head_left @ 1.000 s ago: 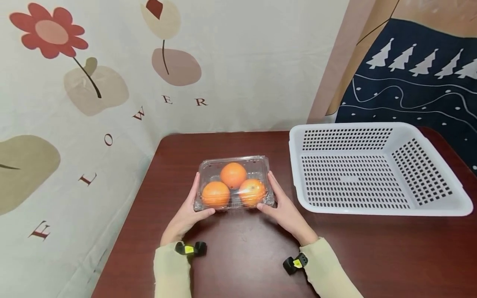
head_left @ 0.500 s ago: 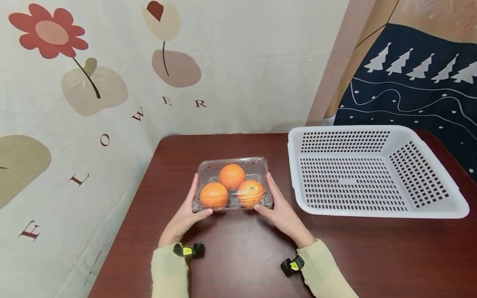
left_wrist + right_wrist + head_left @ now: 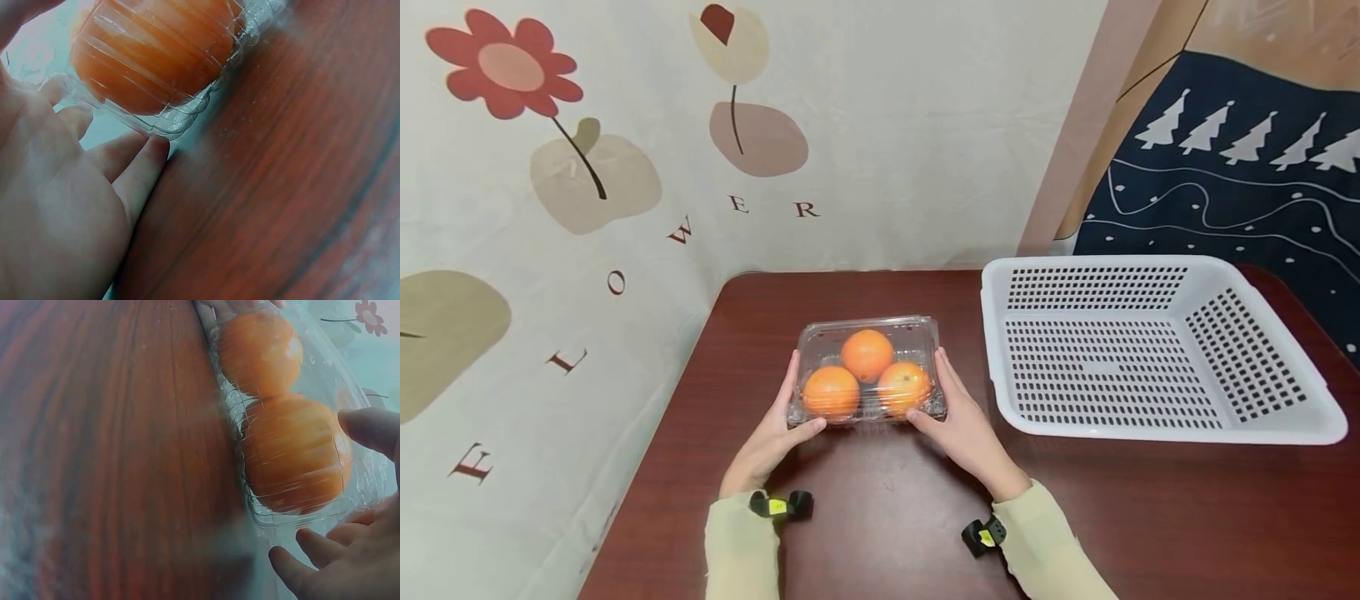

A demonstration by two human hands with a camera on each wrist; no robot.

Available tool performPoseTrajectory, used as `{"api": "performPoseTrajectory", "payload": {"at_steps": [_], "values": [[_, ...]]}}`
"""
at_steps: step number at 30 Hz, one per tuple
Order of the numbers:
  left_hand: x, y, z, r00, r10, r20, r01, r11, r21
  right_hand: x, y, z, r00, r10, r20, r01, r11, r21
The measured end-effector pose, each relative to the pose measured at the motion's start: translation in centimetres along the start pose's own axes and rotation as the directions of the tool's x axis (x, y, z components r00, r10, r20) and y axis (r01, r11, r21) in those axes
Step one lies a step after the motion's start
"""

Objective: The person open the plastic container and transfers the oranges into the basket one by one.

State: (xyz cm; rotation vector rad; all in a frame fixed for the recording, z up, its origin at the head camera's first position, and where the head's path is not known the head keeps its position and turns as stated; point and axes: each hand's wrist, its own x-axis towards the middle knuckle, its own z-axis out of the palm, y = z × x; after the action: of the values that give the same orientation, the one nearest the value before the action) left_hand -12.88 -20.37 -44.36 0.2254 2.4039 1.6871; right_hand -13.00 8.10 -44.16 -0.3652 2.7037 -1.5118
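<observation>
A clear plastic clamshell box (image 3: 917,337) with a closed lid stands on the dark red-brown table, and three oranges (image 3: 868,355) show through it. My left hand (image 3: 770,435) holds the box's left side, thumb at the front edge, fingers along the side. In the left wrist view, fingertips (image 3: 157,149) meet its lower edge beside an orange (image 3: 150,56). On the other side my right hand (image 3: 967,427) grips the box, its thumb over the front right corner. The right wrist view shows two oranges (image 3: 297,453) through the plastic and the right thumb (image 3: 369,427) against the lid.
A white perforated plastic basket (image 3: 1105,429) stands to the right of the box on the table (image 3: 880,517). Behind the table hangs a pale flower-printed cloth (image 3: 910,133); at the right is a navy cloth with white trees (image 3: 1225,192).
The box and both hands stay nearly in place. My right thumb has slid slightly left on the box's front. The whole view has shifted a little.
</observation>
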Motion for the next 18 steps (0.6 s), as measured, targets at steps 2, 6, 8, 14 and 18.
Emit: {"api": "performPoseTrajectory", "payload": {"at_steps": [2,6,8,14,18], "values": [[-0.2,0.5,0.0,1.0,-0.004,0.0,0.004,1.0,-0.001,0.0,-0.1,0.0,1.0,0.002,-0.001,-0.002,1.0,-0.01],[-0.5,1.9,0.1,1.0,0.003,-0.004,-0.003,1.0,-0.008,0.1,-0.2,0.1,1.0,-0.005,0.009,0.005,1.0,-0.017],[-0.6,2.4,0.2,1.0,0.006,-0.006,-0.006,1.0,-0.009,0.1,-0.2,0.1,1.0,-0.004,0.016,0.005,1.0,-0.019],[-0.7,2.6,0.2,1.0,0.004,0.002,-0.004,1.0,-0.008,0.1,0.0,0.2,1.0,-0.007,0.02,0.007,1.0,-0.016],[-0.8,2.5,0.2,1.0,-0.008,0.013,0.008,1.0,-0.018,0.0,0.1,0.3,1.0,-0.018,0.02,0.019,1.0,-0.021]]}}
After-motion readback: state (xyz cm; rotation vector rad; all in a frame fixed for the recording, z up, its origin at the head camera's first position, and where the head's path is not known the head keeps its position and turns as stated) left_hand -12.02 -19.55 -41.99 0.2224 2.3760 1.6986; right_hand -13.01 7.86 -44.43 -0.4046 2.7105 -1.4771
